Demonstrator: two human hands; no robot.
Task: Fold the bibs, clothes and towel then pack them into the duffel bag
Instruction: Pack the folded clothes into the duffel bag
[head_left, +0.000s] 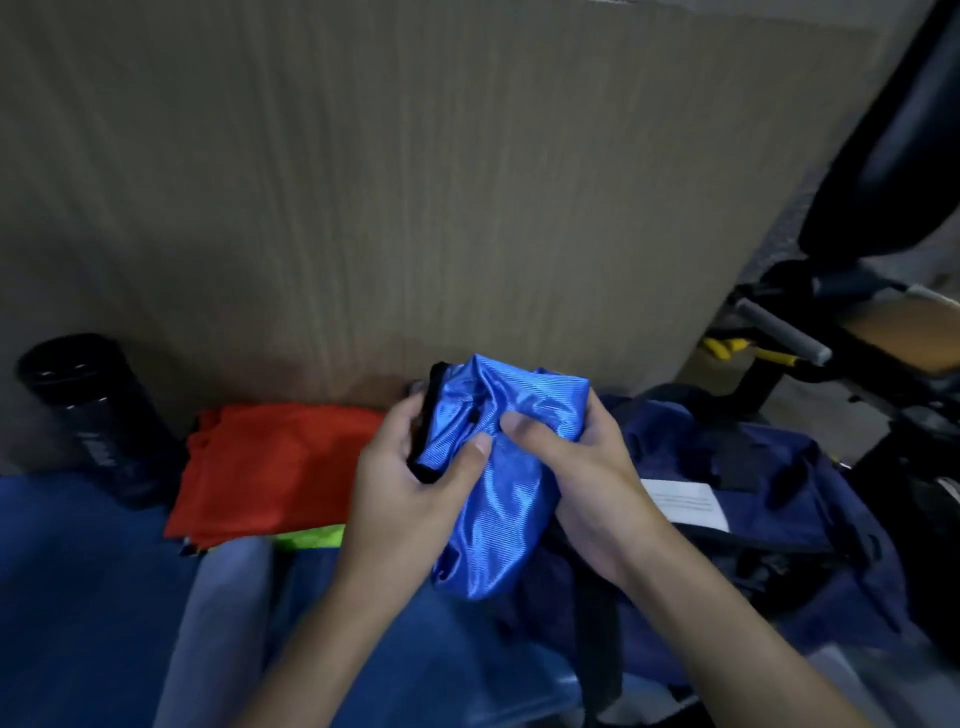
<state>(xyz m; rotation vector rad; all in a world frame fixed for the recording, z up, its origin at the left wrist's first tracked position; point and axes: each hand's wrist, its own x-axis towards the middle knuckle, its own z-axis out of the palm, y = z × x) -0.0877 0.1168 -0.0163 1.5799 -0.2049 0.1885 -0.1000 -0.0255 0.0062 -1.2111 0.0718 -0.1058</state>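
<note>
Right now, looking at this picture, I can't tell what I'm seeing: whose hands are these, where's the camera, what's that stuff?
No machine here: one camera, worn on a person's head, looks down at their bare hands. The left hand and right hand grip a bunched blue cloth with black trim, probably a bib. Left of it lies a folded red cloth, a lime-green piece showing at its near edge. A black cylinder is further left; the navy duffel bag sits on the right.

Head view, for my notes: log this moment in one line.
left hand, right hand: gripping shiny blue fabric bib | red folded cloth: left | navy duffel bag: right
</note>
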